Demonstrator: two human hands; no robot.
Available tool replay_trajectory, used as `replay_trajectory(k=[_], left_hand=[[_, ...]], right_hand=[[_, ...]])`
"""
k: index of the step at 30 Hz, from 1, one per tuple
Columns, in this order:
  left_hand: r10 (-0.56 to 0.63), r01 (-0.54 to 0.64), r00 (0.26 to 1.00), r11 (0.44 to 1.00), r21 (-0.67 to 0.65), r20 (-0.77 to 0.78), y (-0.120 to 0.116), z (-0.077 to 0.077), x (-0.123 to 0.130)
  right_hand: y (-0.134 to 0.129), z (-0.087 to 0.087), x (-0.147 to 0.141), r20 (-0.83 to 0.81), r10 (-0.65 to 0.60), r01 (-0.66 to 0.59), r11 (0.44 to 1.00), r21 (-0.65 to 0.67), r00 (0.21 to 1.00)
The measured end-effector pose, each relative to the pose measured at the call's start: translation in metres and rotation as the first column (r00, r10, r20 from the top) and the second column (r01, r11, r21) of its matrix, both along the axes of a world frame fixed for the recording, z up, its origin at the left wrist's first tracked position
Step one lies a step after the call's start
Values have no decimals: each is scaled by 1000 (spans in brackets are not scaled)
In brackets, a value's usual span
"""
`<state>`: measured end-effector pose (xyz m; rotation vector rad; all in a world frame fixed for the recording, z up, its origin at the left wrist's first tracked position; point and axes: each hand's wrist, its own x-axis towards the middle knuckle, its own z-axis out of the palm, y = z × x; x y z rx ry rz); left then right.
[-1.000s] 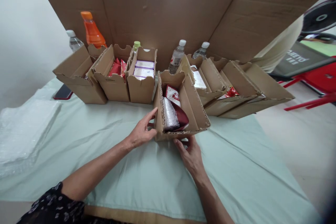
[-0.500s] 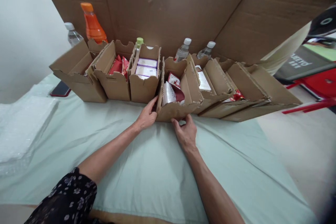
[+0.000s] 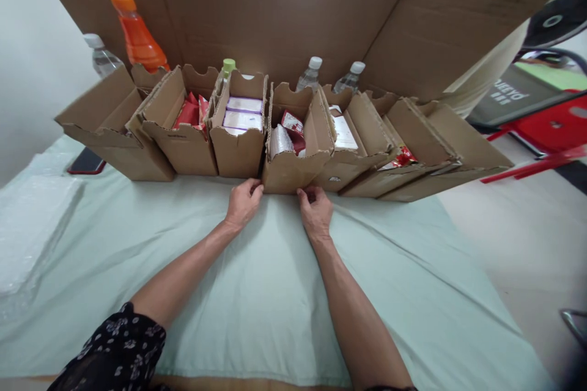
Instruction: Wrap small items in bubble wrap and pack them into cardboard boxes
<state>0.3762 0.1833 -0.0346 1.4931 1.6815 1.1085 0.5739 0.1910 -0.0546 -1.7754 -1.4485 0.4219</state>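
Observation:
An open-topped cardboard box (image 3: 296, 171) stands in the middle of the row, holding a bubble-wrapped item (image 3: 280, 141) and a red-and-white packet (image 3: 293, 125). My left hand (image 3: 244, 203) is closed at its lower left front corner, thumb and forefinger against the cardboard. At the lower right of the front face, my right hand (image 3: 316, 211) has its thumb and curled fingers on the bottom edge. Some fingertips of both hands are hidden. Just left stands a box (image 3: 238, 156) of white-and-purple cartons (image 3: 244, 105); a box with a white carton (image 3: 343, 133) adjoins on the right.
More cardboard boxes extend both ways, one with red packets (image 3: 188, 111). Bottles stand behind, including an orange one (image 3: 140, 40), before a tall cardboard panel (image 3: 284, 6). Bubble wrap (image 3: 34, 232) and a phone (image 3: 86, 161) lie left on the green cloth (image 3: 257, 293).
The middle box has slid back, its front now closer to line with its neighbours. Both hands have moved with it and stay at its bottom edge. The view has shifted slightly.

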Motion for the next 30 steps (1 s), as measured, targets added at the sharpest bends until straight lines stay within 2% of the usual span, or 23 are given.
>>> replay_trajectory(k=[8,12,15,18,21,24,27,30], left_hand=[[152,-153,986,988,-1,-72,18,-8,10],[183,-183,981,983,3,-71,22,-12,13],[194,-193,978,981,25,-70,19,-13,14],[198,-196,978,980,37,-60,16,-12,14],[201,-200,979,979,37,-44,15,-12,14],[205,-204,978,979,32,-29,15,-11,14],[207,-207,978,978,20,-12,16,-11,14],[202,-203,979,979,5,15,15,-11,14]], right_hand=[[4,-5,-2,12,41,-41,999,5,999],[-1,-6,-2,-35,68,-65,996,64,997],[-5,0,0,-79,71,-61,990,126,994],[-10,11,2,-103,84,-58,972,230,991],[-15,25,0,-125,116,-63,929,364,985],[-21,39,-6,-118,145,-82,901,425,982],[-27,57,-17,-51,201,-153,867,474,978],[-25,82,-37,102,280,-293,817,496,954]])
